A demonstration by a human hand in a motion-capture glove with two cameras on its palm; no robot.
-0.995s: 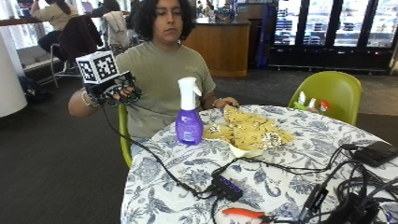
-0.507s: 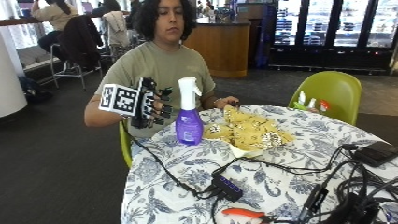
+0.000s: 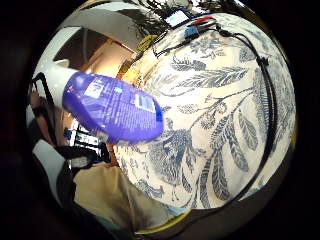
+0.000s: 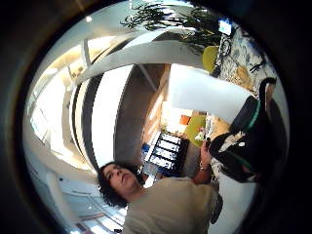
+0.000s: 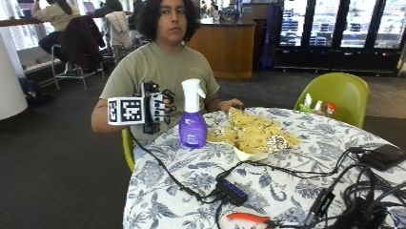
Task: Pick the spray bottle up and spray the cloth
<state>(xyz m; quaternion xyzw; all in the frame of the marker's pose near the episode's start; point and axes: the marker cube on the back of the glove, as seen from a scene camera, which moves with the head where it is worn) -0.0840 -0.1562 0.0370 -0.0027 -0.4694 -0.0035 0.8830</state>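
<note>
One spray bottle (image 5: 192, 121), purple with a white trigger head, is seen standing upright on the table (image 5: 190, 191) near its left edge, on a cloth printed with blue leaves. Just right of it, a yellow patterned cloth (image 5: 257, 136) is bunched on the table, touching or nearly touching the bottle's base. The gloved right hand (image 5: 158, 106) is held in the air just left of the bottle, level with its neck, with the fingers (image 5: 168, 102) loosely spread toward it and nothing gripped. The bare left hand (image 5: 229, 103) is rested at the table's far edge behind the yellow cloth. Black cables (image 5: 279, 171) and an orange-handled tool (image 5: 250, 218) are seen nearer, toward the right.
</note>
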